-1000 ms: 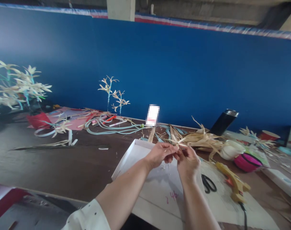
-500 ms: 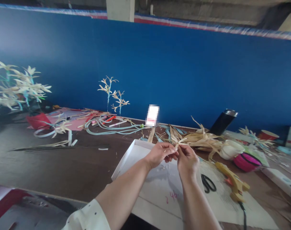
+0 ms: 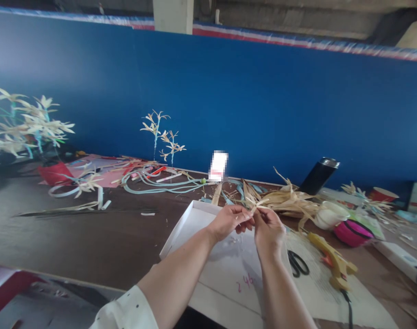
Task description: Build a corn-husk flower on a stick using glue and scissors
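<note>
Both hands meet above a shallow white box lid [image 3: 183, 225], fingertips pinched around a small pale flower of dried husk strips [image 3: 259, 203]. My left hand [image 3: 232, 220] comes in from the left with thumb and fingers closed at the flower's base. From the right, my right hand [image 3: 268, 228] pinches the same spot, its fingers curled. Narrow cream petals spread out above the fingertips; the part between the fingers is hidden. Small pale scraps lie inside the lid below the hands.
Right of the lid are black-handled scissors [image 3: 298, 263], a yellow glue gun [image 3: 332, 260], a pink pouch [image 3: 354, 232] and a white cup [image 3: 330, 214]. Dried husks [image 3: 287, 201] and a black flask [image 3: 318, 176] are behind. Finished husk flowers [image 3: 40, 121] stand at left, near pale blue cords [image 3: 160, 188].
The hands stay almost in place at the flower, with only slight finger movement. The view has shifted very slightly.
</note>
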The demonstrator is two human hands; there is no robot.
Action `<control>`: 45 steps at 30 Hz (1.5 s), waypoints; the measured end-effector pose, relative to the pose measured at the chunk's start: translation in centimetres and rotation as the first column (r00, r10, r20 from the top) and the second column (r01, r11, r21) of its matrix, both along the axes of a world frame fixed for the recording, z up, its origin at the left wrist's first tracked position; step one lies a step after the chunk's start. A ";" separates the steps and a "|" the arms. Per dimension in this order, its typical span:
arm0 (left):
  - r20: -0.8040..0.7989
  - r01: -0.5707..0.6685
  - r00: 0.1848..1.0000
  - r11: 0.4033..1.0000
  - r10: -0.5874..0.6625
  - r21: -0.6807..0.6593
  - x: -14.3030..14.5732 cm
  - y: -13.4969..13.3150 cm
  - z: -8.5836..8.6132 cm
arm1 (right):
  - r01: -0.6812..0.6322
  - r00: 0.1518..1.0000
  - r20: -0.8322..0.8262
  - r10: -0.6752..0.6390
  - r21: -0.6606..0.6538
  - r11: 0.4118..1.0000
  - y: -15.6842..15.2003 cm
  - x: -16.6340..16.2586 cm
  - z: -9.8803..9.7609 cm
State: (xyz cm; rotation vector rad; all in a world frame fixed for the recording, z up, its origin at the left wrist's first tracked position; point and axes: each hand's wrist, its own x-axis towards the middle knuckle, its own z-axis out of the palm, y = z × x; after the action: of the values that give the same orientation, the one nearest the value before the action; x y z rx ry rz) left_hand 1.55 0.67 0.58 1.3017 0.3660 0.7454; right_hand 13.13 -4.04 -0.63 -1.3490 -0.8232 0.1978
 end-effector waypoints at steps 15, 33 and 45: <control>0.047 -0.409 0.912 0.911 0.407 0.046 0.1 0.9 0.3 | 0.082 0.950 0.303 -0.078 -0.002 0.997 0.1 0.2 -0.9; 0.032 -0.266 0.964 0.962 0.264 0.065 0.2 0.4 0.3 | 0.041 0.990 0.136 -0.038 -0.019 0.999 -0.2 -0.4 0.3; 0.117 -0.367 0.927 0.927 0.357 0.072 0.5 1.0 -0.3 | 0.018 0.982 0.190 -0.011 -0.036 0.999 -0.3 -0.7 0.5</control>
State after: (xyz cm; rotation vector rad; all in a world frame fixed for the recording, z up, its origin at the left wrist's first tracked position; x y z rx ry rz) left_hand 2.06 1.66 0.29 1.2918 0.5025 1.1492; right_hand 12.45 -4.37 -0.08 -1.4245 -0.9725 0.0742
